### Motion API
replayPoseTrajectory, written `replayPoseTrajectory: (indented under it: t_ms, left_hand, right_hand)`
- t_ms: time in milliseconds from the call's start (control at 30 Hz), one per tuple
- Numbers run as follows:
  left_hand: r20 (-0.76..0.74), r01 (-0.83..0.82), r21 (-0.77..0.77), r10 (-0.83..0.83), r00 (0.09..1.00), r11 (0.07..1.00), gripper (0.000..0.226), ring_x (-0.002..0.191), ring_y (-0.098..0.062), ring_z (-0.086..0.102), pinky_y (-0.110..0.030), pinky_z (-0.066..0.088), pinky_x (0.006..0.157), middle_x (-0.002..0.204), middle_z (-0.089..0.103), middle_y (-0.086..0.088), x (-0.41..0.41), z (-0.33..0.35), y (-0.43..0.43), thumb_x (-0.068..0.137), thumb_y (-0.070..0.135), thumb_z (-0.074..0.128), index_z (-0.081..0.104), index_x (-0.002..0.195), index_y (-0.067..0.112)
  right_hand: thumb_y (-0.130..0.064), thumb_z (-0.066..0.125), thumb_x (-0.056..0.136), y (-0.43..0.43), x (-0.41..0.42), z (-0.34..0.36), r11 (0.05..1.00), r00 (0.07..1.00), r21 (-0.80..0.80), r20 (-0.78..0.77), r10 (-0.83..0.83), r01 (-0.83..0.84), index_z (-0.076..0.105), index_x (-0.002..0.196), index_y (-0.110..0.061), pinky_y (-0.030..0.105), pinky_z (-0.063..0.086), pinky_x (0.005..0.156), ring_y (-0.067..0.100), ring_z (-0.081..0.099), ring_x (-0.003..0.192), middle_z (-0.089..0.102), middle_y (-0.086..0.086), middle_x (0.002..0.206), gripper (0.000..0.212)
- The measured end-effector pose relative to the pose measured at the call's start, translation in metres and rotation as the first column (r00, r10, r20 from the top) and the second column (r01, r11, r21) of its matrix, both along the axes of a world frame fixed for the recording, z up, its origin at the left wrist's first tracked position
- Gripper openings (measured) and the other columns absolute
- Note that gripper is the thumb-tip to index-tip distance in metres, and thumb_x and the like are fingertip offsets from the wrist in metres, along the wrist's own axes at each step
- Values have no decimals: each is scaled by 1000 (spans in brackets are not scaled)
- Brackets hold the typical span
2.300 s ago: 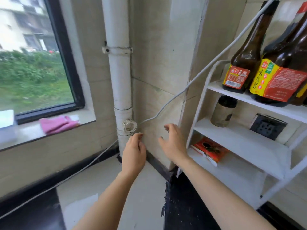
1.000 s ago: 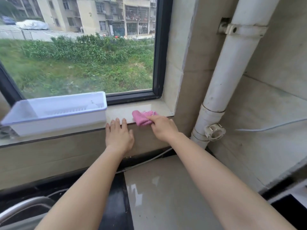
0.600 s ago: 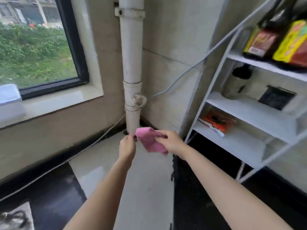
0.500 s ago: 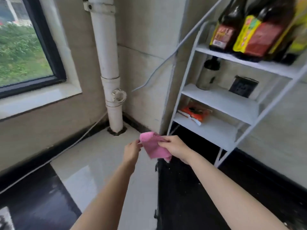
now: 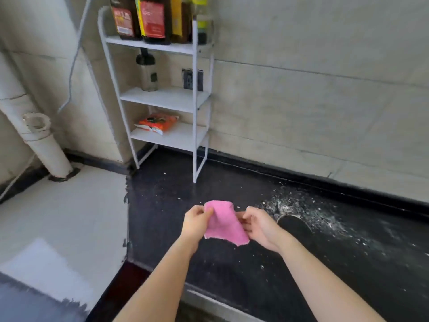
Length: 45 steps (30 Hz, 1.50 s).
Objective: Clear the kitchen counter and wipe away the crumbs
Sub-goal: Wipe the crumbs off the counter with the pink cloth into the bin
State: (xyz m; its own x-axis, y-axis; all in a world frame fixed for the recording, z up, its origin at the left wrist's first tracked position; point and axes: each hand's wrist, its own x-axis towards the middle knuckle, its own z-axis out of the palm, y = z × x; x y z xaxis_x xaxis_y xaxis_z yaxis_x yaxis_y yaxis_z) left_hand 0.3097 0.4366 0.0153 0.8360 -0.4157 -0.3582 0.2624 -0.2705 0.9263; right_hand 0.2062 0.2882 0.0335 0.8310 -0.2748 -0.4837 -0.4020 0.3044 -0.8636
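Observation:
A pink cloth hangs spread between both hands above the black counter. My left hand pinches its upper left corner. My right hand holds its right edge with curled fingers. White crumbs lie scattered over the counter to the right of my hands, thickest near the back wall. A few single crumbs dot the counter in front of the rack.
A white three-shelf rack stands at the counter's back, with sauce bottles on top, a jar in the middle and an orange packet below. A white pipe rises from the pale counter on the left.
My right hand took the pink cloth from the window sill and carried it over to the black counter. My left hand joined it on the cloth. The view swung right and down.

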Motion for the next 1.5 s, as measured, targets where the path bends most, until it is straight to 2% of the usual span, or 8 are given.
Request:
replayPoseTrajectory:
  t_ms: [300,467,767,900,1033,1133,1300,1500]
  left_hand:
    - [-134,395,3,-391,911,919,27,72,-25,51,-34,39,70,74,58,-15,-160,-2,-111,92,24,53,62,83,0]
    - [-285,405,-122,-423,860,906,22,89,-24,56,-35,42,75,98,65,-10,-221,0,-164,90,21,53,70,93,7]
    - [3,548,49,-549,836,835,16,80,-16,53,-32,44,69,86,61,0,-287,-18,-242,89,30,56,61,89,14]
    - [13,584,135,-591,807,800,21,81,-19,56,-33,47,71,90,61,-2,-296,-32,-287,88,33,58,59,95,13]
    - [-11,611,177,-619,785,772,32,92,-22,57,-36,50,78,105,54,0,-294,-46,-331,88,31,61,51,115,19]
    - [-34,718,95,-719,695,690,20,91,-18,59,-36,52,83,104,62,-4,-288,-50,-353,91,19,58,62,110,22]
    - [-168,952,18,-938,303,304,27,80,-4,63,-9,47,66,92,70,4,-284,-59,-384,75,17,77,67,100,22]
    - [-243,887,-23,-863,442,461,10,52,-4,48,-17,42,61,57,56,6,-323,-71,-428,80,22,72,70,76,13]
  right_hand:
    - [-17,68,84,-69,-211,-8,887,979,-435,-55,-197,154,75,88,-17,12,45,65,1,62,72,71,-8,78,8]
    - [-10,49,92,-88,-290,-13,896,904,-196,-79,-419,398,71,98,-1,32,51,75,16,63,79,69,6,86,24]
    - [-23,52,91,-121,-348,-32,745,751,102,-51,-658,659,60,108,-14,39,55,77,28,65,89,67,14,98,20]
    - [5,66,80,-154,-358,-40,731,753,-216,33,-657,647,35,131,-48,33,56,84,24,65,93,66,19,97,80]
    - [4,63,82,-195,-353,-46,716,803,-495,-58,-593,493,61,124,-20,11,47,79,15,58,99,62,1,105,48]
    - [-1,75,70,-218,-354,-50,736,809,-529,-145,-569,423,56,129,-6,27,50,89,15,60,103,62,4,115,62]
    - [-12,73,69,-268,-371,-61,721,808,-635,-253,-533,277,70,78,-14,19,39,64,9,52,73,56,-8,74,9]
    - [-16,62,85,-321,-389,-73,614,608,-54,-91,-789,788,67,91,0,39,40,80,26,58,79,64,15,81,17]
